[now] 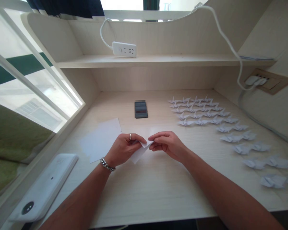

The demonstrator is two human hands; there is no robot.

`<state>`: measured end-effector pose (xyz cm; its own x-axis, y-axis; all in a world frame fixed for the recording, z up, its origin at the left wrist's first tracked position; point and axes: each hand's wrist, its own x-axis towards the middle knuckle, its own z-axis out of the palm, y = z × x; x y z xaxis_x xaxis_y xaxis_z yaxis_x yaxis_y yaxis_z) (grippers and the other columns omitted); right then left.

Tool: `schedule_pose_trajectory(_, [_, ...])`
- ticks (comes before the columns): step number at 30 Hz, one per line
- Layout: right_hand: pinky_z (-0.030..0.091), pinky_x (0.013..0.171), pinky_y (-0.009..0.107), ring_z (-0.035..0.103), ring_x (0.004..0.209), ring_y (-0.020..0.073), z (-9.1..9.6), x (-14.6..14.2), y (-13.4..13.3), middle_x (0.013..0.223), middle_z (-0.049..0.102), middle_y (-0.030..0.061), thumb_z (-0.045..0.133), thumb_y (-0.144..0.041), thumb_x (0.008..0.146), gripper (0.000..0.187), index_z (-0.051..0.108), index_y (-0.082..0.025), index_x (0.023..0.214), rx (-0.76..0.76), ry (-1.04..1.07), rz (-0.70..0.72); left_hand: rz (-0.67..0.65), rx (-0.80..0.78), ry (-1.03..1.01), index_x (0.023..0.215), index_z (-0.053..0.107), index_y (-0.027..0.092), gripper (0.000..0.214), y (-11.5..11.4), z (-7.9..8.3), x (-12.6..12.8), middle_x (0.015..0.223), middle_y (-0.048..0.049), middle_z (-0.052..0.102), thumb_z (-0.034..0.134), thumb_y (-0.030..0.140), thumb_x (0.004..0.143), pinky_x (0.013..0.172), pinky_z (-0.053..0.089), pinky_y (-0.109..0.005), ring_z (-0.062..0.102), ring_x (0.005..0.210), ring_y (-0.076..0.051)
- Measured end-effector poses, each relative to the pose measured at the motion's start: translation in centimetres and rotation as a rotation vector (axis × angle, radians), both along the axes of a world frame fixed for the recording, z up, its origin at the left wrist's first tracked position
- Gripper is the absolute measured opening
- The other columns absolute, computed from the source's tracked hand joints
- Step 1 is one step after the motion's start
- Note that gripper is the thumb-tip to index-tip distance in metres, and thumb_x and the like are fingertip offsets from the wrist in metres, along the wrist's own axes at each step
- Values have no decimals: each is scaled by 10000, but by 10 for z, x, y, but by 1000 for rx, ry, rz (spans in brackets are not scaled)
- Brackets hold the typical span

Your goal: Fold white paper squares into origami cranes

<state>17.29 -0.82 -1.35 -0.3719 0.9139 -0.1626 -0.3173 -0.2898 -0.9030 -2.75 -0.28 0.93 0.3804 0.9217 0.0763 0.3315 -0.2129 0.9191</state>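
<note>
Between my two hands, just above the desk, is a folded piece of white paper (139, 154). My left hand (126, 147), with a ring and a chain bracelet, is closed on its left side, thumb and fingers pinching it. The fingertips of my right hand (166, 143) pinch the paper's right corner. Part of the paper is hidden behind the left fingers. White paper sheets (102, 139) lie flat to the left of my left hand. Rows of folded white paper cranes (201, 111) stand on the right side of the desk.
A dark phone (141, 109) lies behind my hands. A long white device (44, 188) rests at the left edge. On the shelf (158, 60) sits a white power strip (124, 49). A white cable (227, 40) hangs to the wall socket (270, 81) at right.
</note>
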Motion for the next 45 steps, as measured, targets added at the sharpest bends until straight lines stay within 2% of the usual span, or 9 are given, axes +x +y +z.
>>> schedule_pose_trajectory(6, [513, 593, 260, 611, 572, 115, -9, -3, 2, 650, 690, 42, 787, -394, 644, 313, 749, -136, 816, 124, -219, -18, -18, 34, 27, 812, 734, 153, 166, -1, -4, 3, 703, -34, 687, 658, 290, 756, 497, 422, -187, 560, 586, -111])
schedule_pose_trajectory(9, [512, 599, 258, 610, 577, 112, -10, -2, 2, 638, 686, 37, 791, -380, 642, 307, 749, -135, 821, 134, -225, -25, -10, -8, -16, 845, 720, 149, 164, 0, -4, 1, 773, -46, 709, 664, 271, 750, 539, 458, -195, 603, 648, -129])
schedule_pose_trajectory(15, [533, 624, 275, 639, 596, 121, -6, -4, -1, 686, 700, 37, 783, -371, 655, 302, 741, -150, 857, 89, -222, 0, 18, -5, 8, 819, 730, 154, 140, 0, -4, 2, 713, -31, 694, 657, 258, 762, 507, 424, -182, 568, 599, -105])
schedule_pose_trajectory(20, [525, 591, 271, 629, 563, 120, -8, -5, -1, 672, 707, 50, 811, -342, 619, 303, 747, -134, 829, 131, -232, -15, -3, -67, -13, 822, 734, 143, 162, 1, -4, 3, 700, -40, 694, 669, 275, 753, 501, 421, -195, 571, 589, -114])
schedule_pose_trajectory(23, [522, 573, 268, 625, 541, 121, -8, -4, 0, 620, 694, 40, 817, -331, 611, 303, 746, -128, 826, 125, -229, -55, 0, -119, -97, 876, 725, 139, 196, 4, -4, 0, 792, -58, 707, 670, 283, 755, 571, 461, -218, 607, 669, -136])
schedule_pose_trajectory(28, [527, 567, 268, 631, 540, 124, -4, -5, -1, 609, 692, 34, 813, -328, 616, 300, 744, -129, 830, 116, -224, -130, 85, -219, -201, 1026, 678, 145, 300, 8, -4, -3, 748, -39, 677, 612, 341, 809, 525, 436, -223, 572, 598, -120])
schedule_pose_trajectory(32, [535, 582, 273, 646, 562, 131, -6, -8, -2, 632, 698, 36, 805, -329, 628, 292, 741, -134, 835, 137, -238, -115, 56, -141, -70, 948, 702, 140, 311, 4, -3, 3, 792, -56, 710, 685, 379, 749, 568, 458, -224, 608, 672, -142])
schedule_pose_trajectory(36, [539, 595, 275, 655, 580, 133, -9, -8, -2, 667, 705, 37, 794, -340, 645, 297, 734, -139, 855, 143, -245, -88, 100, -103, 22, 838, 726, 140, 247, 2, -2, 8, 757, -49, 717, 692, 363, 738, 542, 447, -210, 601, 643, -133])
schedule_pose_trajectory(45, [542, 611, 290, 652, 584, 136, -8, -9, -3, 664, 705, 40, 809, -332, 617, 318, 736, -126, 848, 152, -258, -85, 118, -147, -18, 835, 730, 141, 254, 3, -2, 7, 732, -44, 720, 726, 350, 692, 520, 452, -209, 604, 608, -133])
